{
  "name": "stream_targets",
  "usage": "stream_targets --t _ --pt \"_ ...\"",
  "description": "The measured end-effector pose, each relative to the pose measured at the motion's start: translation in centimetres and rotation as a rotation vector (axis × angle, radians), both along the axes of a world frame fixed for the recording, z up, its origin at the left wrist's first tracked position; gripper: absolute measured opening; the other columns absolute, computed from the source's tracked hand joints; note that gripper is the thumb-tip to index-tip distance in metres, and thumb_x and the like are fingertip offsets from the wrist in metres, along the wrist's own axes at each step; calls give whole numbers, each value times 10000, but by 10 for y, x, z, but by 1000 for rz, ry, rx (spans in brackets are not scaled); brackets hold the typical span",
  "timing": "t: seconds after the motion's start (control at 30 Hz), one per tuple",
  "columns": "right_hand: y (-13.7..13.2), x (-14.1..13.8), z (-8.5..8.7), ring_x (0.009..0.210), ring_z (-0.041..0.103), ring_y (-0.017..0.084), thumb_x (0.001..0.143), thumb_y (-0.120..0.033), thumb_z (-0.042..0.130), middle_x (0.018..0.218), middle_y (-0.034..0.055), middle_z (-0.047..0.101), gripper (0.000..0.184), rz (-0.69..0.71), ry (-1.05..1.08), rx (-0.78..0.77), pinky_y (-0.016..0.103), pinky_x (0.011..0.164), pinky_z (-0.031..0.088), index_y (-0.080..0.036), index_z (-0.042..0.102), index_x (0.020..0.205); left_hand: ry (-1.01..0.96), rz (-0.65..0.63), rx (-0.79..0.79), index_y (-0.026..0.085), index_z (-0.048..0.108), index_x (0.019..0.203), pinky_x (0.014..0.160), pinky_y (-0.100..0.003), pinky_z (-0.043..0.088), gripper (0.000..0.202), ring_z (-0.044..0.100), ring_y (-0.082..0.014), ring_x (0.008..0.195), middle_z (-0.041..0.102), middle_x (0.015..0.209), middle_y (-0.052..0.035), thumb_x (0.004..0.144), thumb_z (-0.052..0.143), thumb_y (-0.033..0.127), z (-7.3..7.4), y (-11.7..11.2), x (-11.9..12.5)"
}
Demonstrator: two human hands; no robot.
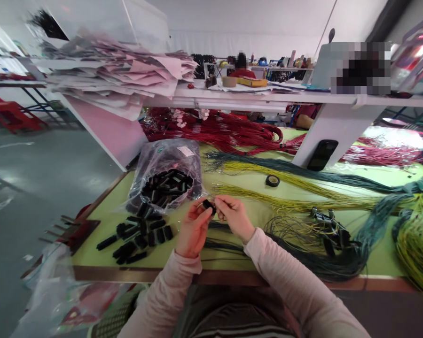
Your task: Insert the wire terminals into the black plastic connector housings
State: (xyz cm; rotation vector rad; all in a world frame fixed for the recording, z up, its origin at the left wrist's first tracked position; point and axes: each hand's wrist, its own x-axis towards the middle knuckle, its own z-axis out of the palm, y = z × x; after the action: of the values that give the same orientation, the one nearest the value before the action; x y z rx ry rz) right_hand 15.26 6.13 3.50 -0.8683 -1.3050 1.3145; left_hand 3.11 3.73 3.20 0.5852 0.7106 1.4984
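My left hand [193, 230] and my right hand [232, 216] meet over the green table [261, 188], both pinched round one small black connector [207, 205]. Thin wires run from my right hand down toward my lap. Several more black connectors [137, 237] lie loose on the table left of my left hand. Behind them an open clear plastic bag [167, 180] holds many more.
Bundles of yellow and dark green wires [303, 188] spread across the right of the table, red wires [225, 131] at the back. A black tape roll [272, 180] and a phone [322, 155] lie beyond. Pink papers [127, 75] pile on a white shelf. Another person sits far back.
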Motion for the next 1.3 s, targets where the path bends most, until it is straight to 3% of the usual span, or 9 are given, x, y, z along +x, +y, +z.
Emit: stream_targets --t 0.07,0.17,0.27,0.33,0.53,0.7,0.97,1.1,1.3 --pt "2 7 1 562 520 90 794 -457 562 652 -10 575 317 5 -8 29 222 580 456 -158 644 864 1 -9 -27 191 648 903 580 -167 480 309 619 -102 702 676 788 -9 619 722 96 0 3 -5" --pt "4 25 1 802 590 145 837 -430 515 844 43 654 317 184 -213 97 289 797 469 -154 660 889 -22 -36 -59 180 642 910 540 -169 465 293 624 -126 715 682 813 -45 630 698 114 -2 5 -19" --pt "4 38 -7 812 605 153 856 -334 488 890 56 675 278 428 -427 52 295 798 477 -139 650 971 -37 -30 -73 178 640 920 544 -174 466 280 626 -139 730 681 818 -57 649 670 111 -7 7 -27" --pt "2 41 -14 782 611 143 829 -223 498 888 50 684 236 488 -553 80 269 765 480 -138 648 990 -51 -37 -99 173 644 908 537 -174 464 263 624 -136 716 680 804 -60 654 651 103 -11 8 -28" --pt "-2 52 -24 709 618 134 809 -166 523 825 35 700 234 477 -872 206 222 686 465 -149 683 979 -107 -23 -95 161 663 882 516 -170 456 244 618 -134 699 677 790 -65 655 622 81 -11 12 -32" --pt "0 64 -27 821 627 156 808 -102 505 915 66 701 271 404 -1061 354 252 799 456 -156 685 1003 -71 12 -78 158 669 894 520 -166 459 251 617 -131 707 681 811 -71 659 625 81 -6 10 -44" --pt "-6 59 -29 896 557 168 750 -78 565 959 65 631 228 410 -1228 510 263 821 425 -189 696 899 25 262 -74 160 680 871 528 -156 475 255 622 -126 706 699 813 -76 641 623 68 2 5 -80" --pt "-10 56 -25 801 546 148 778 -97 554 837 61 615 121 339 -1200 499 265 805 419 -149 648 721 21 252 -85 173 677 871 515 -151 471 227 618 -117 684 697 807 -61 658 651 98 2 -1 -82" --pt "-14 53 -7 614 530 97 825 -208 526 695 -3 611 83 179 -702 243 208 609 427 -159 591 808 28 76 -110 182 675 876 557 -138 477 257 618 -99 705 684 789 -29 636 713 99 -4 -10 -53"
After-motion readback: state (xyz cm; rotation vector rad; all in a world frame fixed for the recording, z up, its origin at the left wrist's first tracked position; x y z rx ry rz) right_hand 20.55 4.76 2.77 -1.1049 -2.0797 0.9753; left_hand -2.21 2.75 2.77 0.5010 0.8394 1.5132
